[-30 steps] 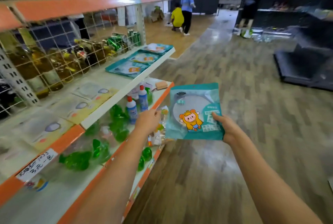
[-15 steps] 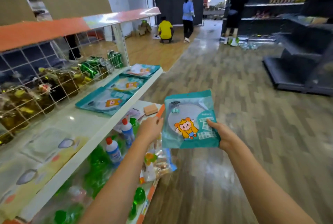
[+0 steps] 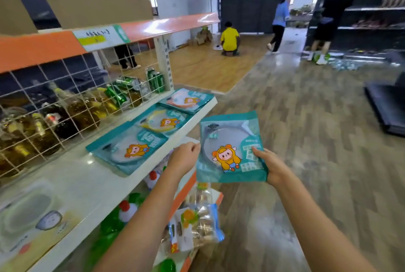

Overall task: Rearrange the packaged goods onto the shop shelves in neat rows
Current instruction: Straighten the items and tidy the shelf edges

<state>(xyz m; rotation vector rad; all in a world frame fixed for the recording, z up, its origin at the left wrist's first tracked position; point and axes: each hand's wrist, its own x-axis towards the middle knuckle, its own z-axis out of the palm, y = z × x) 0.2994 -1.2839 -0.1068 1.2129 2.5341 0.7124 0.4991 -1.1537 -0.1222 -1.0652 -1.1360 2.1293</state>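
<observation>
I hold a teal flat packet (image 3: 228, 140) with a yellow cartoon figure upright in the aisle, just off the shelf's end. My right hand (image 3: 272, 166) grips its lower right corner, thumb on the front. My left hand (image 3: 184, 158) pinches its left edge. Three matching teal packets lie flat in a row along the white shelf (image 3: 87, 182): a near packet (image 3: 129, 147), a middle packet (image 3: 162, 120) and a far packet (image 3: 186, 101).
Yellow packets (image 3: 37, 225) lie on the near shelf. Oil bottles (image 3: 72, 109) and green cans (image 3: 155, 79) stand behind the wire grid. Snack bags (image 3: 195, 225) and green bottles (image 3: 114, 225) fill the lower shelf. Three people (image 3: 230, 39) are at the far end of the wooden-floored aisle. A dark low rack (image 3: 388, 105) is on the right.
The view has moved forward along the shelf. The packet stays in my right hand; my left hand has come up from the lower shelf to pinch its left edge.
</observation>
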